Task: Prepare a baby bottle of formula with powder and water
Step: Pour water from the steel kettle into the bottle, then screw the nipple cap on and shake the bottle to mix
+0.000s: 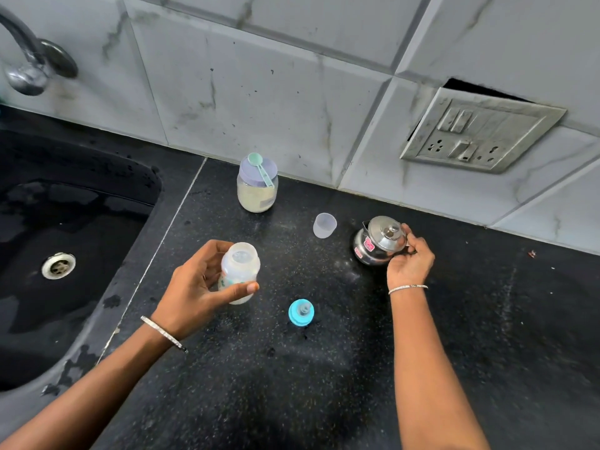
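Here, open baby bottle (240, 271) upright over the black countertop (324, 368), left of centre, gripped round its waist by the left hand (194, 284), thumb in front and fingers curled behind; not clear whether resting on the stone or just lifted off it. Teat off: blue teat ring (301, 312) lying on the counter just right of the bottle's base, clear cap (324, 225) standing further back. At the right, well apart from the bottle, right hand (410, 258) closed on the handle side of the small steel kettle (378, 243), thumb up by the lid rim. Near the wall, powder jar (257, 190) with lilac lid on, green scoop (259, 167) laid across the lid. Bottle judged light, stiff plastic, smooth and somewhat slippery if wet, unlikely to break but easy to tip while empty; best held as shown, at the narrow waist, mouth level. Kettle judged the heavy piece if filled, rigid, polished and slick, possibly hot; best taken by the handle only, with a thumb on the lid during any pour. Jar probably moderately heavy; to be steadied round the body while unscrewing the lid, scoop first lifted off. At the far left, sink (81, 222), tap (26, 60) above it
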Demonstrator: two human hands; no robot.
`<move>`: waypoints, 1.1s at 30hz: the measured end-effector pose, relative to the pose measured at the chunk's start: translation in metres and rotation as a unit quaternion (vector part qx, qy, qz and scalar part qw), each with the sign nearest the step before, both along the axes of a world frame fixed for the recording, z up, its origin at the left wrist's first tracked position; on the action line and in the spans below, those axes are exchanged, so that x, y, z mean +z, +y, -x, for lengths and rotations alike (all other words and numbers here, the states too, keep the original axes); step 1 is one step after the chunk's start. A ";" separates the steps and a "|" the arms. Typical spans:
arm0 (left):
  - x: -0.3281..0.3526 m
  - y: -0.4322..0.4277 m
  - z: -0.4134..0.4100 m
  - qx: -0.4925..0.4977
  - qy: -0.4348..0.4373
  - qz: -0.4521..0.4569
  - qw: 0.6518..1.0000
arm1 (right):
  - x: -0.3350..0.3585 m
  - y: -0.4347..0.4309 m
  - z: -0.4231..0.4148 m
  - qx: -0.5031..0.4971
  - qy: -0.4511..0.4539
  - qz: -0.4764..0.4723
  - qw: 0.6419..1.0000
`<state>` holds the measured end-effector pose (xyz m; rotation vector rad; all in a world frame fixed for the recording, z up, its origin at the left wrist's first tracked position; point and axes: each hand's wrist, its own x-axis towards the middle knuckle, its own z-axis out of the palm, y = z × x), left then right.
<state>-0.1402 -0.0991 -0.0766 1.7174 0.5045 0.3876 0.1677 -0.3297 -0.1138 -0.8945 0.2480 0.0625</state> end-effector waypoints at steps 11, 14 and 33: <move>-0.003 -0.003 -0.002 -0.007 0.020 -0.022 1.000 | -0.020 0.006 -0.025 0.006 0.025 -0.023 0.999; -0.003 -0.004 -0.001 -0.006 0.019 -0.023 1.000 | -0.018 0.006 -0.025 -0.001 0.030 0.008 1.000; 0.006 -0.008 0.020 -0.024 -0.010 0.016 1.000 | 0.001 0.013 0.187 0.354 -0.189 0.659 0.636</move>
